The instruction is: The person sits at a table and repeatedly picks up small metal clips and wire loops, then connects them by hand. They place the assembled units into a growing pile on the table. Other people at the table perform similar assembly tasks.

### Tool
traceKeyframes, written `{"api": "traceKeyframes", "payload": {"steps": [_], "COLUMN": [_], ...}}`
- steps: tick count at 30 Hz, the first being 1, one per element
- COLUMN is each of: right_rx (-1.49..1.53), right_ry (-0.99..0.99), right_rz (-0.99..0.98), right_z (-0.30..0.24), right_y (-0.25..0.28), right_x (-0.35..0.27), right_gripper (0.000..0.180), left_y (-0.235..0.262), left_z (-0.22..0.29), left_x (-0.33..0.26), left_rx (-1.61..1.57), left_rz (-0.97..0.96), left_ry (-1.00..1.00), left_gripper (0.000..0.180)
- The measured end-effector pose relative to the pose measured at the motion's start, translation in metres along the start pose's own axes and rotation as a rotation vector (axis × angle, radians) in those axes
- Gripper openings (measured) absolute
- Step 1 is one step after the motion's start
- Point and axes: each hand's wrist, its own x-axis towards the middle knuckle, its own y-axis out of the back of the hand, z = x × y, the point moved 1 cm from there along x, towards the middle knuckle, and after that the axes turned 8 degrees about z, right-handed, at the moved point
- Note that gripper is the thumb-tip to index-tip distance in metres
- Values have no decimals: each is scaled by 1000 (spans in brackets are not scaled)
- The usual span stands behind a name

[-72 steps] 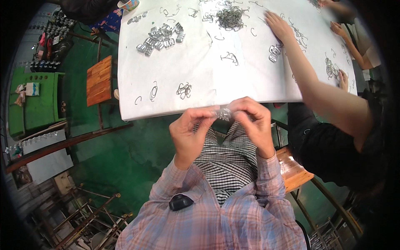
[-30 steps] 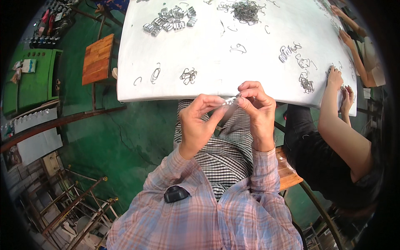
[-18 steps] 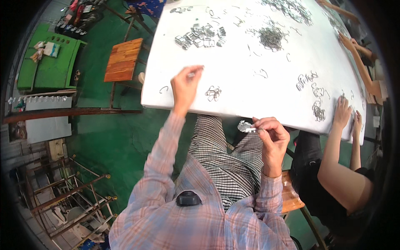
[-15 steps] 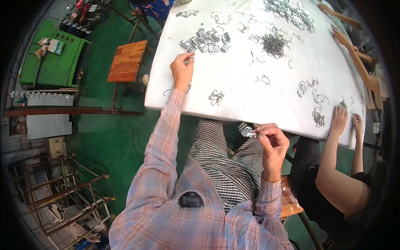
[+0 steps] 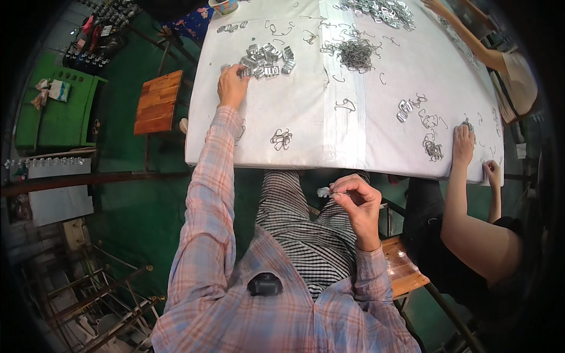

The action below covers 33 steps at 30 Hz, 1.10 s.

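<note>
At the near left of the pile of small ribbed silver metal pieces (image 5: 268, 56), my left hand (image 5: 232, 88) reaches over the table with its fingers bent. Its fingertips close on a silver piece at the pile's edge, partly hidden by the fingers. My right hand (image 5: 360, 203) is above my lap, off the table's near edge. Between its thumb and forefinger it pinches a small shiny ribbed metal piece (image 5: 323, 192) whose end points left. Bent wire hooks (image 5: 282, 139) lie in a little heap on the white table, to the right of my left forearm.
The white-covered table (image 5: 300, 112) holds a dark heap of wire hooks (image 5: 356, 56) and a bigger metal pile (image 5: 382, 13) farther back. A co-worker's hand (image 5: 464, 144) works at the right. A wooden stool (image 5: 158, 103) and a green cabinet (image 5: 56, 112) stand left.
My left hand has moved up to the metal pile's edge. My right hand, still pinching its piece, has shifted left over my lap. The whole view has shifted slightly.
</note>
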Motion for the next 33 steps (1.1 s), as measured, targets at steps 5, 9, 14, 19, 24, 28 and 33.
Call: {"api": "traceKeyframes", "payload": {"steps": [5, 9, 14, 19, 24, 28, 33], "right_rx": [-36, -41, -36, 23, -132, -251, -335], "right_ry": [4, 6, -28, -18, 85, 113, 51], "right_rz": [-26, -6, 66, 132, 131, 132, 67], "right_z": [2, 6, 13, 11, 15, 12, 5], "right_y": [0, 0, 4, -2, -6, -6, -2], "right_x": [-2, -1, 2, 8, 9, 9, 10], "right_gripper": [9, 9, 9, 7, 7, 8, 9], "left_y": [7, 23, 69, 111, 113, 116, 120], "left_z": [-2, 22, 103, 159, 168, 168, 166], "left_x": [-8, -21, -120, -204, -224, -218, -210], "left_rx": [15, -199, -857, -1026, -1054, -945, -801], "left_rz": [8, -125, -417, -466, -419, -369, -304], "left_ry": [-60, 55, 304, 405, 381, 287, 3], "left_gripper": [30, 29, 31, 29, 29, 26, 25]}}
